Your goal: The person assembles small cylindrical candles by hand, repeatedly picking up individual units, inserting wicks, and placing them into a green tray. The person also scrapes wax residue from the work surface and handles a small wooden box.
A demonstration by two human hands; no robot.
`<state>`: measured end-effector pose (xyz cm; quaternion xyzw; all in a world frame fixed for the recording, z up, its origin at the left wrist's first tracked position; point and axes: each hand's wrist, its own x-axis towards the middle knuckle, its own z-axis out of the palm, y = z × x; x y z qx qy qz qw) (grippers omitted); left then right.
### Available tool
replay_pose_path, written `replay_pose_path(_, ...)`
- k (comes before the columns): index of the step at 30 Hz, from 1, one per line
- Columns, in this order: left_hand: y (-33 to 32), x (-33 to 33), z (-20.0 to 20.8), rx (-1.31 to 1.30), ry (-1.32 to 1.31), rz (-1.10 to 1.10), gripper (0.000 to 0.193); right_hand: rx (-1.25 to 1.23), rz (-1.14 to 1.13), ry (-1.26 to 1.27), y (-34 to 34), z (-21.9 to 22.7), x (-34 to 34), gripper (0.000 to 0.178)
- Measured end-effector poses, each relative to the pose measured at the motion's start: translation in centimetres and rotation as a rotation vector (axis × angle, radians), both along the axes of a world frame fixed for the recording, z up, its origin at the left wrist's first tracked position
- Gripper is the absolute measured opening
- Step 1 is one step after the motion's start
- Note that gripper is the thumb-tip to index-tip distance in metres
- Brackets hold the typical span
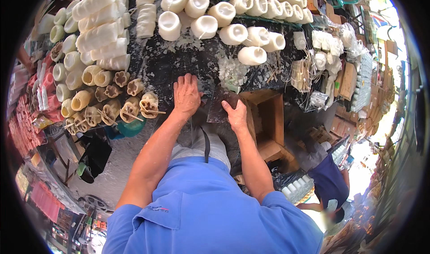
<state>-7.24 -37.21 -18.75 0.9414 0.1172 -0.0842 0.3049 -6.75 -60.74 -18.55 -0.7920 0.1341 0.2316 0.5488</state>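
My left hand (187, 94) lies palm down with its fingers stretched out on the near part of the black table top (168, 66). Beside it, at the table's near edge, my right hand (236, 114) grips a dark flat sheet (218, 106), thumb on top and the other fingers partly hidden. Just beyond the sheet is a heap of white wax-like scraps (230, 70). Rows of round white candles (204, 27), some with wicks showing, stand farther back.
On the left lie stacked white twisted candles (101, 43) and hollow brownish pieces with sticks (131, 108). An open cardboard box (272, 119) stands below the table edge by my right hand. Another person in dark blue (330, 180) bends at the lower right.
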Motion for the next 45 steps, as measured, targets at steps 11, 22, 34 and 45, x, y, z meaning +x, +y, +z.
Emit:
replay_pose_path(11,-1.8,1.0,-2.6,-0.055,-0.027,-0.017,0.047,0.147,-0.062,0.113,-2.3,-1.4,-3.2,0.035)
replay_pose_path(22,-1.9,3.5,-0.8,-0.454,-0.145,0.2,0.031,0.217,-0.073,0.096,-0.6,0.5,-2.8,0.034)
replay_pose_path(34,4.7,6.6,-5.9,0.375,0.067,0.085,0.08,-0.516,0.36,-0.39,5.1,0.9,9.1,0.028)
replay_pose_path(45,0.8,10.5,-6.4,0.17,-0.363,0.069,0.077,-0.144,0.176,-0.141,2.4,4.9,3.3,0.036)
